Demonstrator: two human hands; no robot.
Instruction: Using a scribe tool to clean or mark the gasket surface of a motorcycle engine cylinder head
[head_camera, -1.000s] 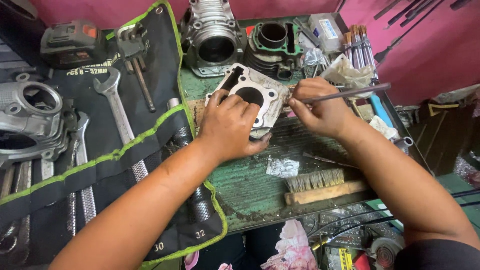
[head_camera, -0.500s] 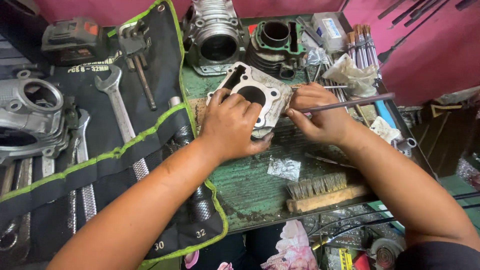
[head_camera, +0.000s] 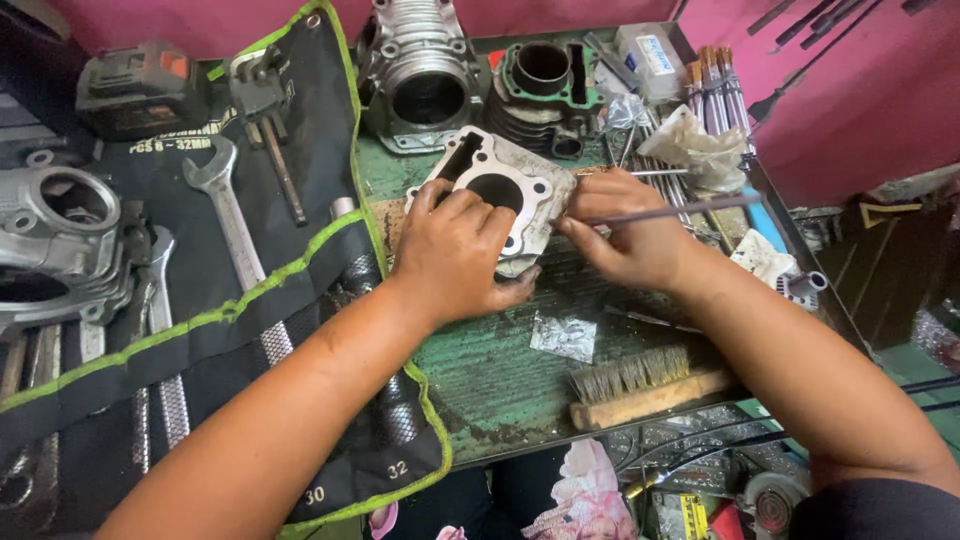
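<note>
Workshop clutter on a worn green surface (head_camera: 500, 370).

Just below the hands lie a crumpled scrap of silver foil (head_camera: 563, 336) and, nearer the viewer, a wooden-backed brush with pale bristles (head_camera: 640, 385). Beyond the hands stand a finned grey metal engine cylinder (head_camera: 418, 75) and, to its right, a dark cylinder with a green gasket on top (head_camera: 540, 85). Left of the hands spreads a black tool roll edged in bright green (head_camera: 250, 300), with a silver open-ended spanner (head_camera: 232, 215) lying on it. Farther left sits a grey cast-metal engine casing (head_camera: 60, 235), and above that a dark power-tool battery pack (head_camera: 140, 90). Right of the hands, crumpled clear plastic wrap (head_camera: 700, 150) rests near the pink wall (head_camera: 860, 90).
</note>
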